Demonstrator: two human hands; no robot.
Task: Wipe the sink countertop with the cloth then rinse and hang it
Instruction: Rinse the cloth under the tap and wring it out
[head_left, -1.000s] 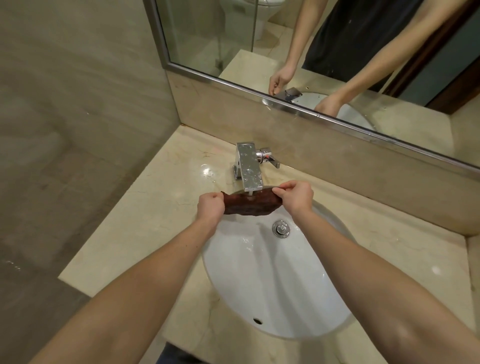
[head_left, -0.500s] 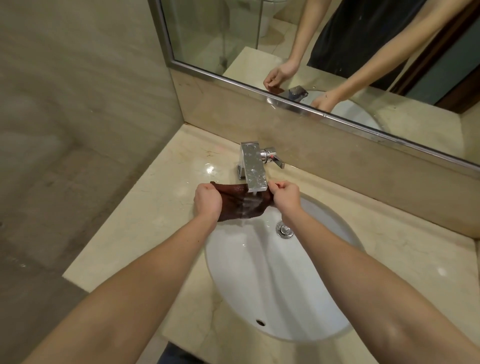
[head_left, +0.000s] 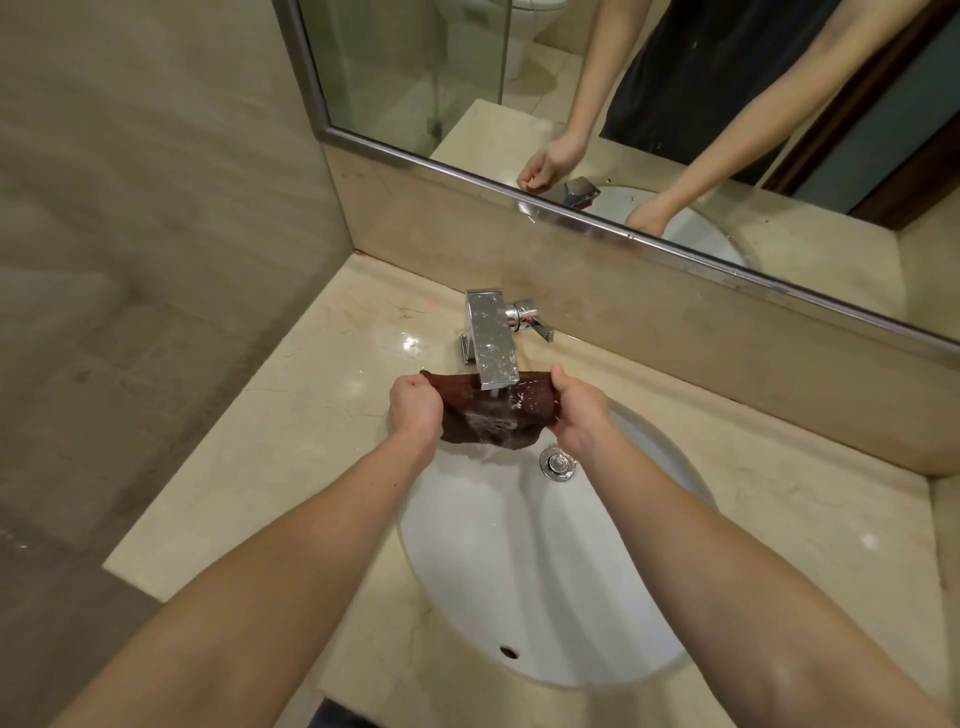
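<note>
Stretching a brown cloth (head_left: 488, 415) btwn both fists, left hand (head_left: 415, 405) & right hand (head_left: 579, 413) each gripping an end, under running tap (head_left: 491, 340), above sink (head_left: 519, 571).

Dark brown cloth (head_left: 488, 413), white sink (head_left: 519, 571), beige veined marble countertop (head_left: 291, 431), chrome faucet (head_left: 491, 338).

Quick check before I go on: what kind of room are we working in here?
Most likely a bathroom. A white basin is set in a marble countertop under a chrome faucet, and the wall mirror reflects a toilet. Both hands hold a brown cloth under running water.
</note>
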